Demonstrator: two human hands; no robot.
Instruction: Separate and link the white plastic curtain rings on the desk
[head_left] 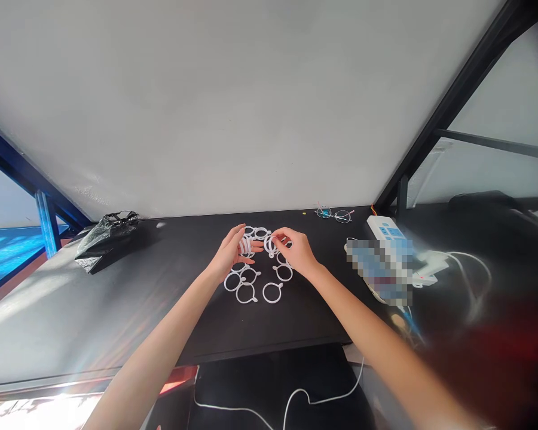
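Observation:
Over the black table, my left hand (229,252) carries a few white plastic curtain rings (245,245) looped around its fingers, which stretch toward the right. Facing it, my right hand (295,248) pinches white rings (269,245) between thumb and fingertips; how many is hard to make out. More such rings, each with a small tab eyelet, lie flat below and around both hands. Among them are a ring near the front (272,293), one left of it (245,293), and one under my right hand (284,273). Some rings are partly hidden behind my fingers.
A black plastic bag (110,236) lies at the left. Eyeglasses (334,214) rest near the wall. To the right are a white power strip (388,230), a blurred-out object (379,272) and white cables (468,269). Another cable (305,395) hangs below the table's front edge.

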